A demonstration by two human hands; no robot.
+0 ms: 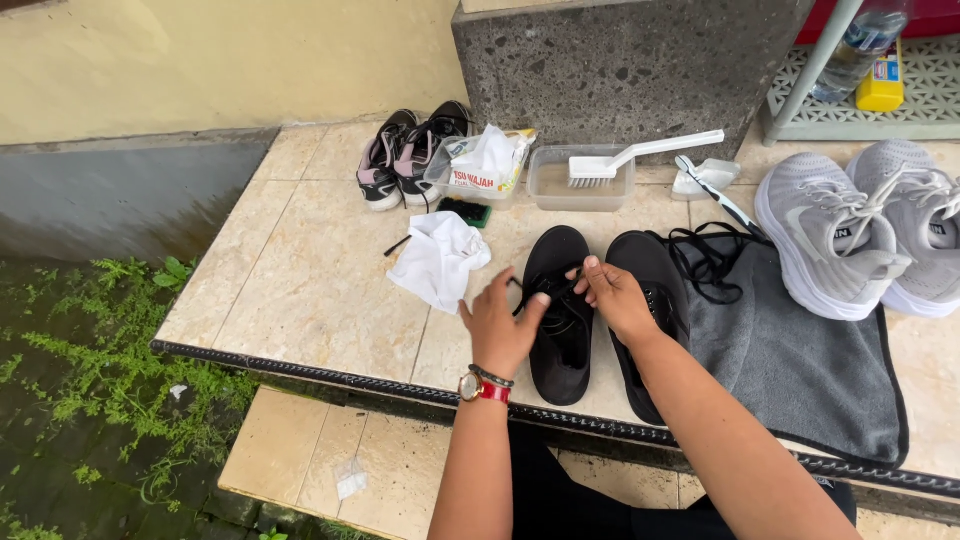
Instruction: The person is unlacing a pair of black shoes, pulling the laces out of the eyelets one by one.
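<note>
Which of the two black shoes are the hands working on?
The left black shoe: both the left hand and right hand pinch its lace. The other black shoe lies beside it.

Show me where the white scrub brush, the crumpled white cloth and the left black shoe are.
white scrub brush [640, 155], head view, on its handle.
crumpled white cloth [438, 258], head view, on its middle folds.
left black shoe [560, 355], head view, on its heel end.

An outdoor porch of a home: a beige tiled step beside a pale yellow plastered wall, green weeds below, grey mesh sneakers set out.
</note>
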